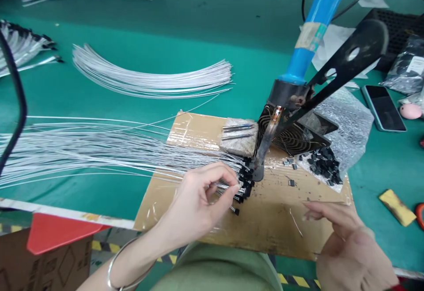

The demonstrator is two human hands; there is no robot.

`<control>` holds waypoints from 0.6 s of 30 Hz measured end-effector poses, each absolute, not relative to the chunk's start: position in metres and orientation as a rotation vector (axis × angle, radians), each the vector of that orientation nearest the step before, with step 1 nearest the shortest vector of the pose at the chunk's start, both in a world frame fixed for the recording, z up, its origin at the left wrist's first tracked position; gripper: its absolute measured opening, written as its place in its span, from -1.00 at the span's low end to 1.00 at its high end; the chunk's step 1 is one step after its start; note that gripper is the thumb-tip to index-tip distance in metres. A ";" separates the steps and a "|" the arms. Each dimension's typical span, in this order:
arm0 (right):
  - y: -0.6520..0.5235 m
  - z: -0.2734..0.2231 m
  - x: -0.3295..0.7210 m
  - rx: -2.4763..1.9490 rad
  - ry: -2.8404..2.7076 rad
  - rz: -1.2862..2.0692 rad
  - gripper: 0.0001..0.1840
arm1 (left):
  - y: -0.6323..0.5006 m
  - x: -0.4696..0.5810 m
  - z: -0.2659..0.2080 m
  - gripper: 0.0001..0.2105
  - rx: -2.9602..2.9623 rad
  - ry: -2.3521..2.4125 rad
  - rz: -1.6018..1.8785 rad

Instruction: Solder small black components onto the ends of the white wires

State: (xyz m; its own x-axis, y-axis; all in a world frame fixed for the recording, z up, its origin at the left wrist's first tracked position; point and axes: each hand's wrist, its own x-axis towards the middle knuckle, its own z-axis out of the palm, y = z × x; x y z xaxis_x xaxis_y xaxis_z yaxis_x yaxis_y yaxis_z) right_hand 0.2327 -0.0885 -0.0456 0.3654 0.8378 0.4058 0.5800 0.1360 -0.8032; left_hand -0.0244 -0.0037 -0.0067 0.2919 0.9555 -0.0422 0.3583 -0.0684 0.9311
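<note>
My left hand (208, 198) is closed in a pinch at the black-tipped end of a bundle of thin white wires (132, 149), with a white wire between thumb and forefinger. Small black connectors (245, 178) cap these wire ends in a dense cluster. One capped wire end (236, 211) lies apart, just below the cluster. To the right, my right hand (351, 242) hovers over the edge of the cardboard (265, 233), fingers stretched to the left and nothing seen in them. A short thin strand (296, 222) lies near its fingertips.
A blue soldering iron (300, 57) on a black bracket stands over a small fan (288, 132). Beside it are a block with metal tips (238, 145) and loose black connectors (326, 165) on plastic. Farther off are another wire bundle (152, 79), a phone (384, 107) and a yellow sponge (396, 207).
</note>
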 end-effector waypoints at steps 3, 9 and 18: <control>-0.078 -0.037 0.204 -1.577 -1.402 0.409 -0.69 | -0.001 -0.021 -0.009 -0.82 1.578 1.316 0.733; -0.054 -0.032 0.163 -1.497 -1.508 0.575 -0.74 | 0.004 -0.009 -0.007 -0.83 1.461 1.384 0.696; -0.046 -0.032 0.153 -1.383 -1.536 0.470 -0.68 | 0.010 -0.002 -0.001 -0.84 1.388 1.354 0.842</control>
State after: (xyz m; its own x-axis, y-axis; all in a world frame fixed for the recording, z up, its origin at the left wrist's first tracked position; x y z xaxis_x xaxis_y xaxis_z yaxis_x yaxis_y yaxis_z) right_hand 0.1530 -0.0460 -0.0317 0.1263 0.9085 0.3984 0.5302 0.2777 -0.8011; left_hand -0.0021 0.0105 -0.0013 0.1373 0.9789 -0.1514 0.2967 0.1052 0.9492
